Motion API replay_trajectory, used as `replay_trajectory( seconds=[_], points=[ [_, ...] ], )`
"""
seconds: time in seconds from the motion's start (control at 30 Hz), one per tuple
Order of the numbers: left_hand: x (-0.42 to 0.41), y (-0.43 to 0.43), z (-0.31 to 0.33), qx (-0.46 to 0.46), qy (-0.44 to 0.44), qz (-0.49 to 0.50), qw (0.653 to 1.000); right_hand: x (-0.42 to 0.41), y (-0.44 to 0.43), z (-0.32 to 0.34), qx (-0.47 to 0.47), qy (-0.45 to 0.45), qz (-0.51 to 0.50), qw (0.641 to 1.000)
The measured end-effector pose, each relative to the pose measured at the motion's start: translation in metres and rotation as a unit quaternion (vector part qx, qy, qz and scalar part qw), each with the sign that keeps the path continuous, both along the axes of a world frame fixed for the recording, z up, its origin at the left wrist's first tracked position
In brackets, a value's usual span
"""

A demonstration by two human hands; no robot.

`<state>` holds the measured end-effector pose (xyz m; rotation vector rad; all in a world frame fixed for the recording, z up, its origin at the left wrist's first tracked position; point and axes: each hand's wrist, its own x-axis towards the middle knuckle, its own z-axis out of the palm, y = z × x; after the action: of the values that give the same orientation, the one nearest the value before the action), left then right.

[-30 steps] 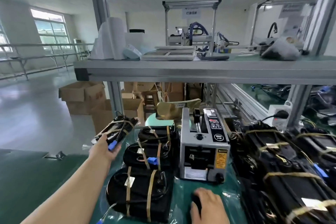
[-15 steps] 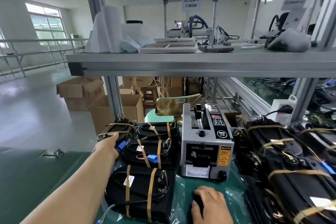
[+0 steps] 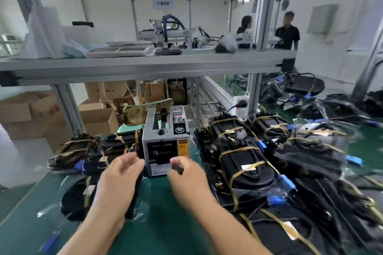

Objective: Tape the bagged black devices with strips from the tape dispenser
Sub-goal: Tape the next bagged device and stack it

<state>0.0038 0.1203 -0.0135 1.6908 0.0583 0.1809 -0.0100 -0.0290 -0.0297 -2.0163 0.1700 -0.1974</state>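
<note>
The left hand [image 3: 122,174] hovered just left of the dispenser [image 3: 165,145]. Its fingers were relaxed and slightly bent, and nothing was seen in its grasp. The fingertips lay near the dispenser's lower left corner; blur prevented confirming contact. The right hand [image 3: 186,174] was held at the dispenser's front outlet, with fingers curled toward the thumb beside a small dark shape. Blur prevented confirming whether anything was pinched.

Under the left forearm, a bagged device [image 3: 76,198] lay on the green mat [image 3: 165,230]. Further left of the dispenser lay several taped devices [image 3: 83,151]. To its right, a larger pile [image 3: 244,163] of devices covered the mat, with blue connectors [image 3: 275,200] showing among them. A shelf [image 3: 145,64] spanned the bench above the dispenser. Boxes [image 3: 27,114] stood on the floor beyond the bench at left. A socket [image 3: 240,103] stood behind the pile. Two persons [image 3: 287,31] stood beyond the shelf at right.

The dispenser's outlet faced the wearer, and its long axis ran directly away from the wearer. The nearest device in the pile lay along roughly the same direction, with tan strips crossing its width.
</note>
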Motion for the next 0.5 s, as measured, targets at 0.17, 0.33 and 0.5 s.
replay_trajectory(
  seconds=[0.17, 0.33, 0.5],
  points=[
    [-0.035, -0.086, -0.015, 0.041, 0.013, -0.103, 0.994, -0.039, -0.074, 0.038, -0.111, -0.085, -0.08, 0.987],
    [-0.033, -0.146, -0.016, 0.119, -0.018, -0.189, 0.975, -0.06, -0.135, 0.032, -0.226, -0.036, -0.143, 0.963],
    [-0.009, -0.181, -0.005, 0.193, -0.049, -0.2, 0.959, -0.063, -0.16, 0.006, -0.274, -0.003, -0.138, 0.952]
  ],
)
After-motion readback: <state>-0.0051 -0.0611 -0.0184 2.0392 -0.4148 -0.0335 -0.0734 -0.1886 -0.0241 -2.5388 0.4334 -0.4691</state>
